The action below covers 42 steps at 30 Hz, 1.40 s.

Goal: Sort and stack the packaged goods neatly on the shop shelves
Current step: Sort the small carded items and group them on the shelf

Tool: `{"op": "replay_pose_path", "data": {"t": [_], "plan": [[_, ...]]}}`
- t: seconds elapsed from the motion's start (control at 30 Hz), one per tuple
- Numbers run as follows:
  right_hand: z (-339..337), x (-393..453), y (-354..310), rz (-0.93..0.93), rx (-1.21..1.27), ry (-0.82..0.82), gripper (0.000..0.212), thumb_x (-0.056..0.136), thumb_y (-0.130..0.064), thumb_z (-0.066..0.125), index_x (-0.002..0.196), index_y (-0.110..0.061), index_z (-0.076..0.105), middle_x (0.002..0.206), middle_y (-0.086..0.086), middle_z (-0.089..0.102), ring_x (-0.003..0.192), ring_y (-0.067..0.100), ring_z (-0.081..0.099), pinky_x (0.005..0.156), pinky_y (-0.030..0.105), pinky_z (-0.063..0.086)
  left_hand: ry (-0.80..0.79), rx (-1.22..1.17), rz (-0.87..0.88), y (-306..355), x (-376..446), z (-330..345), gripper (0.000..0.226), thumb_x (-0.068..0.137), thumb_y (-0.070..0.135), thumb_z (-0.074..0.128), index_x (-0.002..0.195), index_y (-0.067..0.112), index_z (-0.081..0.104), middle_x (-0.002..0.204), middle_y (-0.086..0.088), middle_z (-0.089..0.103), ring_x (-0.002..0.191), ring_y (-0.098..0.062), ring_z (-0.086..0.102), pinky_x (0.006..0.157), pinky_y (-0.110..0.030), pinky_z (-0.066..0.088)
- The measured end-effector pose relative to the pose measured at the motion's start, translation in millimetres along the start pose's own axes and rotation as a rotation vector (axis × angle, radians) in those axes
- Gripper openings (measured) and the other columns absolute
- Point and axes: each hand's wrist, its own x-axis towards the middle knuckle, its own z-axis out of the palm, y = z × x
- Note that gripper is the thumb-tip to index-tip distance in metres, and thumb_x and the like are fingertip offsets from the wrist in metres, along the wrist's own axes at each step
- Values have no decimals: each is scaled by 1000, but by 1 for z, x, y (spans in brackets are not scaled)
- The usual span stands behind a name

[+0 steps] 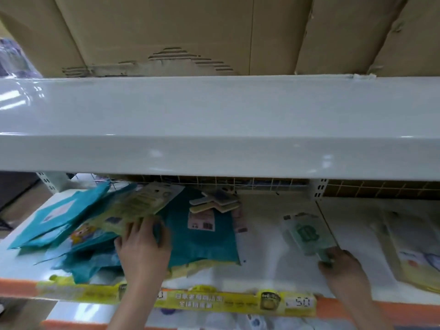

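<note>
The sorting looks barely begun: on the lower shelf (273,248) a loose heap of teal packets (202,241) and yellow-green packets (133,206) sprawls at the left, overlapping at odd angles, with a few small flat pieces (217,202) lying on its back edge; little seems stacked yet. The left hand (142,246) rests on the heap, fingers curled over the edge of a yellow-green packet, though blur hides how firmly; the right hand (342,263) pinches a clear packet with green print (307,234) by its near end, apart from the heap; more pale packets (414,253) lie at the far right, and cardboard boxes (166,32) sit on the upper shelf (214,110).
</note>
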Motion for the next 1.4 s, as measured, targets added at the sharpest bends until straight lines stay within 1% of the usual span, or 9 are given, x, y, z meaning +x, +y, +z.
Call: {"op": "replay_pose_path", "data": {"t": [0.13,0.27,0.4,0.53,0.6,0.77,0.93,1.03,1.4], "plan": [[18,-11,-15,-82,28,124,32,70,-16,46,78,2,70,73,19,66,58,35,61,50,33,50,-137,206,-25,-25,36,-7,51,77,40,57,109,1,62,114,-26,61,109,-46,50,88,-54,38],[24,-19,-37,-43,157,112,30,66,9,69,95,3,69,88,22,64,77,38,62,67,36,49,-489,439,-44,-38,59,1,88,80,62,56,149,17,23,155,-15,24,136,-40,27,109,-47,24],[25,-23,-49,44,226,-55,30,78,-6,66,108,-5,62,97,7,53,96,28,57,70,28,40,-533,495,-30,-41,55,11,59,89,50,43,144,31,33,147,-12,41,126,-36,43,97,-39,36],[21,-28,-54,62,273,-171,25,82,-15,65,106,-11,60,101,7,59,81,17,57,50,15,35,-484,605,28,-37,49,11,43,96,32,32,135,33,49,139,-7,52,123,-32,48,94,-35,37],[19,-33,-56,48,336,-219,20,86,-13,61,106,-13,56,98,6,60,70,11,55,44,11,34,-438,521,2,-34,50,8,41,98,28,30,132,30,52,134,-9,57,119,-32,53,92,-34,39],[14,-47,-61,18,587,-228,30,92,-6,52,117,-22,47,97,2,67,76,12,65,58,19,50,-103,170,-33,-17,49,-16,29,97,28,41,105,8,60,88,-32,66,80,-45,64,70,-41,45],[5,-52,-51,-42,670,-92,21,96,-6,45,114,-18,45,76,1,62,58,13,54,50,23,40,78,-168,-85,8,32,-36,44,90,45,24,102,11,50,83,-31,59,72,-50,59,65,-53,51],[-6,-54,-37,-61,750,-32,12,98,-10,45,107,-16,50,66,-1,53,53,9,46,49,20,36,95,-354,-175,20,17,-35,59,89,63,19,105,16,50,89,-28,62,76,-48,60,69,-57,52],[-53,-38,77,26,950,43,19,97,-11,48,78,-11,51,46,-7,38,47,12,34,52,31,27,-141,-696,-363,121,-88,20,34,87,46,42,111,28,58,94,-15,65,88,-38,61,78,-56,50]]}}
